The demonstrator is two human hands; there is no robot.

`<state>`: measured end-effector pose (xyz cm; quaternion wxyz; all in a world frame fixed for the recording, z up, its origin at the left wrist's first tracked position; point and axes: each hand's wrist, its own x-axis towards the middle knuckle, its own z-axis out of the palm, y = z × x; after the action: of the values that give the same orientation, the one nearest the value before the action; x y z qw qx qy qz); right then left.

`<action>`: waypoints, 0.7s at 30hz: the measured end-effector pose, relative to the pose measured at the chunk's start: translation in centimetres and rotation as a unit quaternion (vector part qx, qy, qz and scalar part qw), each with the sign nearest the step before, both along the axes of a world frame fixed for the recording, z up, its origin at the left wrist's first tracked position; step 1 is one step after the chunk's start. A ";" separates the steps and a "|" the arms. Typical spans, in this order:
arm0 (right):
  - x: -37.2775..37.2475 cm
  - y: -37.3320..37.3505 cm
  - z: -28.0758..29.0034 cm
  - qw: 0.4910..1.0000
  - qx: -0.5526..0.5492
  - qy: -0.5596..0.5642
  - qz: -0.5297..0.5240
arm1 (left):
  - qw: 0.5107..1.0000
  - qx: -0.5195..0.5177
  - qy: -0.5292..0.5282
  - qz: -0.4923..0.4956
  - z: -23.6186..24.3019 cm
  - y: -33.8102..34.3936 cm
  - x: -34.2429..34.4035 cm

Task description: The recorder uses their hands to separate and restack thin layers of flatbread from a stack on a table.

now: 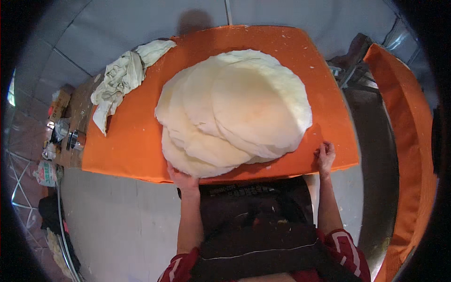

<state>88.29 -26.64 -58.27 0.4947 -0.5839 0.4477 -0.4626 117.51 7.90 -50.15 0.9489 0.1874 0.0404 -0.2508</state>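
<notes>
A pile of large, thin, pale round flatbread-like sheets (244, 108) lies overlapping on a table covered with orange cloth (127, 150). My left hand (185, 180) is at the pile's near left edge. One digit shows against the rim while the other fingertips are hidden by the sheets, and the hand appears closed on that edge. Over the cloth to the right of the pile is my right hand (325, 156), its fingers curled in and apart from the sheets. I see nothing between them.
A crumpled whitish cloth (122, 77) lies at the table's far left corner. Beside the table on the left stand a wooden surface with a metal cup (76, 139) and a plastic bag (47, 173). Another orange-covered piece (406, 141) curves along the right. A dark apron (253, 211) covers my front.
</notes>
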 end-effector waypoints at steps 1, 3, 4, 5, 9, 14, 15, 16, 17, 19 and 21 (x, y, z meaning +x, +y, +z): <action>-0.3 0.2 -0.2 0.998 0.031 -0.048 0.008 | 0.999 -0.034 0.018 -0.002 0.5 -0.3 -0.5; -1.0 0.4 -0.4 0.998 0.030 -0.050 0.007 | 0.997 -0.070 0.030 -0.007 0.8 -0.8 -1.5; -0.8 0.5 -0.4 0.998 0.032 -0.048 0.008 | 0.980 0.138 -0.136 0.040 0.7 -1.2 -1.6; -0.8 0.6 -0.4 0.998 0.019 -0.053 0.027 | 0.891 0.337 -0.291 0.089 0.7 -1.5 -1.6; -1.3 0.9 -0.6 0.996 0.026 -0.068 0.043 | 0.918 0.250 -0.304 0.053 2.1 -2.7 -1.5; -1.4 2.1 0.2 0.995 -0.009 -0.088 0.051 | 0.990 0.056 -0.121 -0.051 2.2 -2.8 0.0; -1.3 2.1 0.0 0.995 -0.010 -0.088 0.049 | 0.990 0.056 -0.122 -0.053 0.9 -2.2 0.8; -1.0 2.1 -0.2 0.996 -0.038 -0.072 0.044 | 0.954 0.196 -0.225 0.008 -1.3 -1.1 2.1; -0.8 1.9 -0.2 0.996 -0.067 -0.053 0.036 | 0.887 0.329 -0.318 0.067 -1.4 -1.3 2.4; -0.9 1.7 -0.1 0.999 -0.042 -0.025 0.016 | 0.957 0.202 -0.207 0.016 0.5 -2.4 0.7; -1.0 1.4 0.0 1.000 -0.018 0.002 0.009 | 0.994 0.070 -0.087 -0.022 1.3 -3.1 -1.0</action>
<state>87.33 -25.24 -58.24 0.4877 -0.5975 0.4347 -0.4649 116.53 4.81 -48.84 0.9275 0.2750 -0.0289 -0.2515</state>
